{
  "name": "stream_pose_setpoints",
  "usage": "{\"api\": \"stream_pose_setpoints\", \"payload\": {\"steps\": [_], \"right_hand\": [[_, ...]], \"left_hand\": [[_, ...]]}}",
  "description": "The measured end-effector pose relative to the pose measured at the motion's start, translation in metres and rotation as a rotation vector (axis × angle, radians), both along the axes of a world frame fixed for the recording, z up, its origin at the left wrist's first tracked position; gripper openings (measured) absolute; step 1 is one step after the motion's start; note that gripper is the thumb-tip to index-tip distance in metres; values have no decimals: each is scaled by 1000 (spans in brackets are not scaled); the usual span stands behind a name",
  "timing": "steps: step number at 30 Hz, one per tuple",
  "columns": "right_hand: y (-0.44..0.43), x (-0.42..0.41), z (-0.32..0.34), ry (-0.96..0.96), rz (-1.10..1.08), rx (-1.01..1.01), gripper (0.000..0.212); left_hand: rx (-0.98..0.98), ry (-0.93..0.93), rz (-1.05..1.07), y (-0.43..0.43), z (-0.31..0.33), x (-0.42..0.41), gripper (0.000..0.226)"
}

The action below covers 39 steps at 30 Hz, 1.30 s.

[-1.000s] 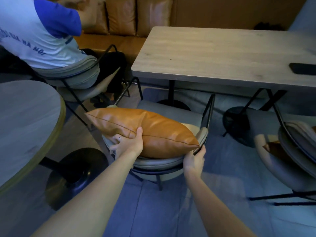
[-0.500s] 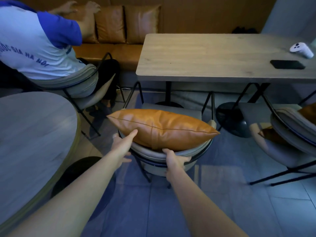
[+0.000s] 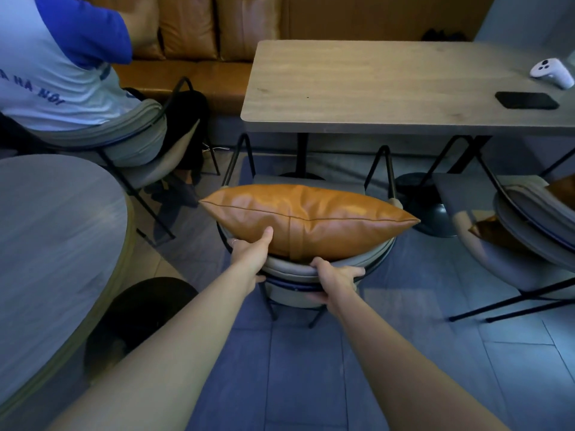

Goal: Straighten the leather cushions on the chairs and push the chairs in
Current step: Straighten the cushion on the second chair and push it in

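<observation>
Ahead, table [image 3: 373, 88] edge, both hands' fingers [image 3: 351, 272] gripping chair [image 3: 289, 269] back, cushion [image 3: 311, 219] upright.

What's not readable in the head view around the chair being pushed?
- Chair seat: hidden by the leather cushion.
- Left hand fingers: tucked behind the backrest, grip unclear.
- Right-hand chair: cut off by the frame edge; its cushion barely shows.
- Shirt lettering: cut off at the left edge.
</observation>
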State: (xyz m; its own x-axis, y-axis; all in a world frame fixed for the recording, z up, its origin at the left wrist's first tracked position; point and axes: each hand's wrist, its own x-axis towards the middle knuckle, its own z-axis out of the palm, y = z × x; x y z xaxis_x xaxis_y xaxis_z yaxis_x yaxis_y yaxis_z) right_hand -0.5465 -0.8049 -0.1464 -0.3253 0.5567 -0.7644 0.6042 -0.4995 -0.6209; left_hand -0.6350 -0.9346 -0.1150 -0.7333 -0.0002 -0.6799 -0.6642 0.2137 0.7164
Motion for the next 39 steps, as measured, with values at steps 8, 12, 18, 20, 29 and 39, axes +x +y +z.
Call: {"api": "stream_pose_setpoints", "payload": {"steps": [8,12,18,20,29,39], "right_hand": [[63,-3,2,-55,121,72,116],[81,-8,-2,-54,129,84,119],[86,-3,-9,-52,182,58,128],[87,-1,-9,-45,185,41,133],[57,19,3,-220,627,1257,66],[5,-16,16,-282,1315,1138,46]], "left_hand": [[5,-25,-59,51,1,-2,90],[-1,-50,-71,69,2,-5,86],[-34,-80,-77,74,6,-5,95],[-24,-90,-86,72,8,-4,98],[11,-161,-296,52,18,-9,91],[44,9,-217,-11,5,-35,42]]}}
